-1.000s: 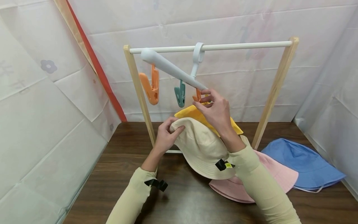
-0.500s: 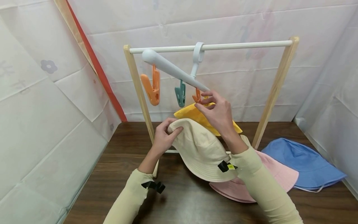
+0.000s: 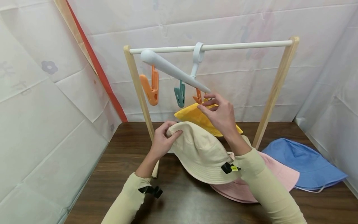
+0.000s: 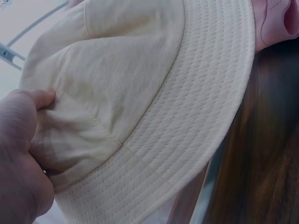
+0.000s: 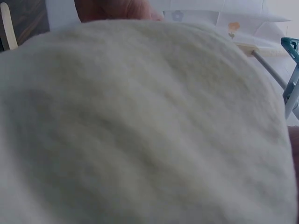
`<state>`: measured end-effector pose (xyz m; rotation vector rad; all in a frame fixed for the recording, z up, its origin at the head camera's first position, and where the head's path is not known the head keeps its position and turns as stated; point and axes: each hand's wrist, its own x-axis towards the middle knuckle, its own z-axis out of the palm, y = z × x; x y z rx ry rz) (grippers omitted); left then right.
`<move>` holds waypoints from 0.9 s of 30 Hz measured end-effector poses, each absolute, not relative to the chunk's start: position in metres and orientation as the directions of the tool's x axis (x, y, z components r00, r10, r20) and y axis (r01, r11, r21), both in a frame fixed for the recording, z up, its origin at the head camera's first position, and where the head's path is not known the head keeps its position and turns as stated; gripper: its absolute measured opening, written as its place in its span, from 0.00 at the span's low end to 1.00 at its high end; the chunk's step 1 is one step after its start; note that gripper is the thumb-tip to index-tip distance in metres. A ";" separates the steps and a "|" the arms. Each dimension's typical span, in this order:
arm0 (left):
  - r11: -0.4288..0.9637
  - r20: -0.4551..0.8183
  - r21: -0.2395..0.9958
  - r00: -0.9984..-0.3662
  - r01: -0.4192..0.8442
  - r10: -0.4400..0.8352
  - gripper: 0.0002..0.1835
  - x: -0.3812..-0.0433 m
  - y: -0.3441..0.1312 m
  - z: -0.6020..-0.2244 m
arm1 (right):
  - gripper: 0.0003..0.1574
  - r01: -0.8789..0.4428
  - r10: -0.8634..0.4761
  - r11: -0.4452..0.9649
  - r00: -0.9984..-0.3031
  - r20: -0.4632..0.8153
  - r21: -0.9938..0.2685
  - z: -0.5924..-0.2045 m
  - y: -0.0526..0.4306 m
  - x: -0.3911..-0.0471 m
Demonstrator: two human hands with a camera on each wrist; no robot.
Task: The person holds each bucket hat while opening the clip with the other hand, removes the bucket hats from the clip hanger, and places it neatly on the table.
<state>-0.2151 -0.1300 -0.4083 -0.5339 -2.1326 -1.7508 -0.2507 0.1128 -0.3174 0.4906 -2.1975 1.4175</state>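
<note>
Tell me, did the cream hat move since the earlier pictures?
Yes, a little: in the head view, the cream hat has moved down, farther below the white top bar.

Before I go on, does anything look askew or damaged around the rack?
Yes, the hanger: in the head view it slants sharply down toward the right hand, while the bar it hooks over looks nearly level, so it seems crooked. No damage or spill shows.
</note>
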 end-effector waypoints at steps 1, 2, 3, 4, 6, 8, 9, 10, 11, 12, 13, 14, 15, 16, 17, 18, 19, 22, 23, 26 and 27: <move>0.177 0.478 0.857 -0.875 0.484 0.076 0.12 -0.214 -0.130 -0.408 | 0.24 -0.534 -0.041 0.397 -0.823 0.566 -0.747 -0.318 0.113 -0.251; 0.179 0.478 0.857 -0.875 0.483 0.075 0.11 -0.213 -0.131 -0.408 | 0.24 -0.534 -0.042 0.396 -0.823 0.566 -0.747 -0.318 0.114 -0.251; 0.182 0.477 0.857 -0.876 0.483 0.075 0.11 -0.213 -0.131 -0.408 | 0.24 -0.533 -0.041 0.395 -0.824 0.565 -0.748 -0.319 0.115 -0.251; 0.184 0.477 0.856 -0.876 0.482 0.075 0.11 -0.212 -0.132 -0.408 | 0.24 -0.532 -0.040 0.396 -0.824 0.565 -0.748 -0.319 0.115 -0.250; 0.187 0.474 0.857 -0.877 0.479 0.073 0.11 -0.210 -0.133 -0.408 | 0.24 -0.531 -0.038 0.402 -0.824 0.565 -0.746 -0.321 0.117 -0.250; 0.187 0.471 0.860 -0.879 0.476 0.069 0.12 -0.209 -0.135 -0.408 | 0.24 -0.529 -0.035 0.406 -0.824 0.566 -0.745 -0.322 0.118 -0.250; 0.184 0.468 0.862 -0.881 0.472 0.068 0.12 -0.208 -0.136 -0.408 | 0.24 -0.527 -0.033 0.407 -0.825 0.564 -0.746 -0.323 0.118 -0.249; 0.183 0.465 0.864 -0.883 0.469 0.067 0.12 -0.207 -0.137 -0.408 | 0.24 -0.527 -0.033 0.408 -0.825 0.565 -0.746 -0.323 0.119 -0.249; 0.184 0.462 0.866 -0.885 0.466 0.066 0.12 -0.207 -0.138 -0.408 | 0.24 -0.526 -0.033 0.411 -0.825 0.565 -0.744 -0.323 0.119 -0.249; 0.184 0.460 0.867 -0.886 0.464 0.065 0.12 -0.206 -0.139 -0.408 | 0.24 -0.526 -0.033 0.412 -0.825 0.564 -0.744 -0.323 0.120 -0.248; 0.187 0.457 0.868 -0.887 0.461 0.064 0.12 -0.205 -0.140 -0.408 | 0.24 -0.525 -0.034 0.415 -0.825 0.564 -0.743 -0.323 0.121 -0.248; 0.187 0.454 0.870 -0.889 0.457 0.063 0.12 -0.204 -0.141 -0.407 | 0.24 -0.524 -0.034 0.417 -0.825 0.564 -0.742 -0.323 0.121 -0.247; 0.190 0.452 0.870 -0.890 0.455 0.063 0.12 -0.203 -0.141 -0.407 | 0.24 -0.524 -0.035 0.420 -0.825 0.564 -0.741 -0.323 0.122 -0.247; 0.193 0.454 0.868 -0.889 0.457 0.062 0.12 -0.203 -0.142 -0.406 | 0.24 -0.524 -0.034 0.421 -0.825 0.565 -0.740 -0.323 0.123 -0.247; 0.194 0.457 0.867 -0.887 0.460 0.062 0.12 -0.202 -0.142 -0.405 | 0.24 -0.524 -0.034 0.421 -0.824 0.565 -0.740 -0.323 0.124 -0.246; 0.196 0.459 0.865 -0.886 0.462 0.060 0.12 -0.201 -0.142 -0.404 | 0.24 -0.524 -0.034 0.422 -0.825 0.565 -0.740 -0.323 0.125 -0.246; 0.197 0.463 0.863 -0.885 0.465 0.057 0.12 -0.200 -0.142 -0.403 | 0.23 -0.525 -0.034 0.423 -0.824 0.566 -0.738 -0.323 0.126 -0.246; 0.210 0.474 0.855 -0.879 0.474 0.056 0.12 -0.197 -0.144 -0.402 | 0.24 -0.527 -0.037 0.425 -0.823 0.567 -0.736 -0.324 0.128 -0.246; 0.215 0.474 0.854 -0.879 0.474 0.055 0.12 -0.196 -0.145 -0.402 | 0.24 -0.527 -0.039 0.427 -0.823 0.567 -0.735 -0.325 0.128 -0.246; 0.232 0.472 0.851 -0.880 0.471 0.054 0.11 -0.193 -0.148 -0.402 | 0.23 -0.525 -0.042 0.438 -0.823 0.567 -0.730 -0.326 0.131 -0.245; 0.237 0.473 0.850 -0.880 0.471 0.053 0.11 -0.192 -0.149 -0.401 | 0.23 -0.524 -0.042 0.439 -0.823 0.566 -0.729 -0.326 0.132 -0.245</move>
